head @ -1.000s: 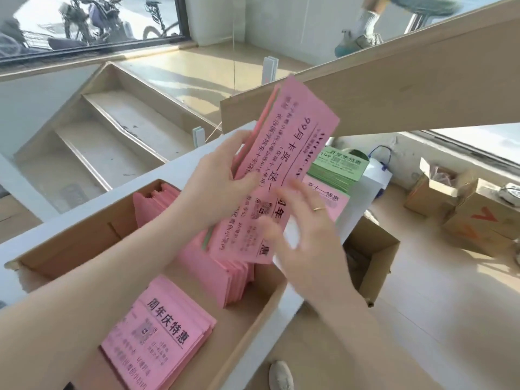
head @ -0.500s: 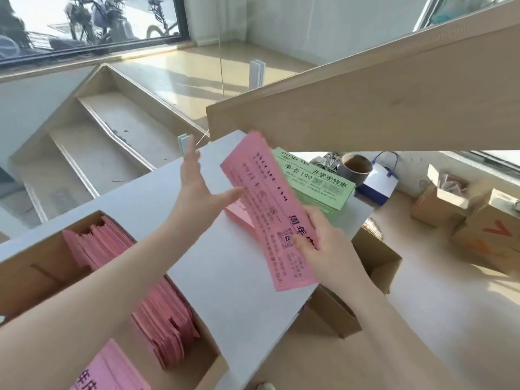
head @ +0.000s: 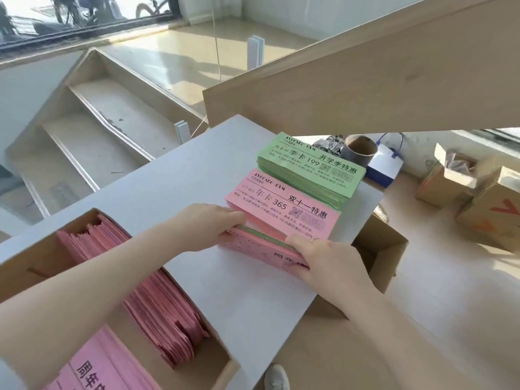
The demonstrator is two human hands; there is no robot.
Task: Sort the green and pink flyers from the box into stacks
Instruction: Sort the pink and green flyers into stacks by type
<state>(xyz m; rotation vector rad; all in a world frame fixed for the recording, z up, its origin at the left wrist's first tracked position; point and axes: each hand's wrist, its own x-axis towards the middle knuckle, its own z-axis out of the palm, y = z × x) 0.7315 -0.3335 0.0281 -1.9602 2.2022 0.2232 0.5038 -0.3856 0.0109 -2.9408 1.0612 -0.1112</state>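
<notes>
Both hands hold a pink bundle (head: pixel 261 249) on the white table (head: pixel 168 192): left hand (head: pixel 208 223) fingers curl over its far-left end, right hand (head: pixel 323 257) pinches the near-right end (a green edge shows inside). Just beyond lie 2 stacks: pink stack (head: pixel 284 209), then green stack (head: pixel 309 167). The box (head: pixel 216 358) sits near left, holding pink flyers (head: pixel 157 299).

Matt paper flyers (head: pixel 284 215), cardboard box (head: pixel 213 358)

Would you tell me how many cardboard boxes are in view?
4: the flyer box on the white table, one open box on the floor below its edge, and two at far right. Others may be hidden.
</notes>
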